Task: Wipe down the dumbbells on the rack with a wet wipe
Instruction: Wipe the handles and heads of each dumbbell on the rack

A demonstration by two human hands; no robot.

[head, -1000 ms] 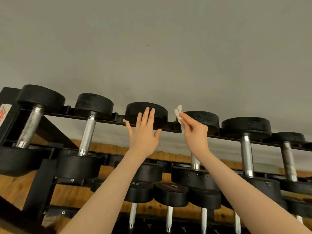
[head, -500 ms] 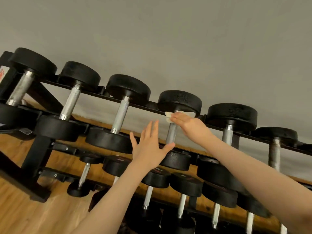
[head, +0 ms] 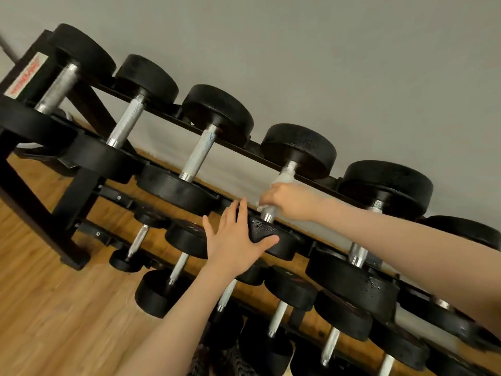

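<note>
A black rack (head: 78, 196) holds several black dumbbells with knurled steel handles on its top tier. My right hand (head: 287, 198) wraps a white wet wipe (head: 282, 178) around the handle of the fourth dumbbell (head: 298, 147) from the left. My left hand (head: 238, 240) lies flat with fingers spread against that dumbbell's near head (head: 282, 240). Most of the handle is hidden under the wipe and my fingers.
Smaller dumbbells (head: 160, 294) fill the lower tiers beneath my arms. A grey wall (head: 325, 50) stands behind the rack. Wooden floor (head: 54, 308) lies at the lower left, by the rack's black leg.
My right hand slid the wipe from the far head down onto the handle and now wraps it. My left hand moved onto the near head. The view tilted.
</note>
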